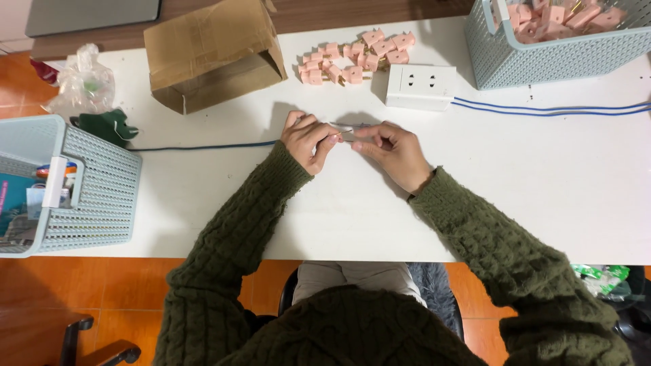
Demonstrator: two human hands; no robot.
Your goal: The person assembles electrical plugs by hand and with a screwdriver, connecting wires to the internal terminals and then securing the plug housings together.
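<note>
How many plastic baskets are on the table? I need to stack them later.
2: one pale blue basket at the table's left edge, another basket at the far right corner holding pink parts. None seems hidden.

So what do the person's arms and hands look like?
Both arms wear long, dark green sleeves of a chunky cable-knit jumper, reaching the wrists. The left hand and right hand are bare: no gloves, and no rings or watch visible.

socket box (420,86) right of plugs (356,57)
</note>
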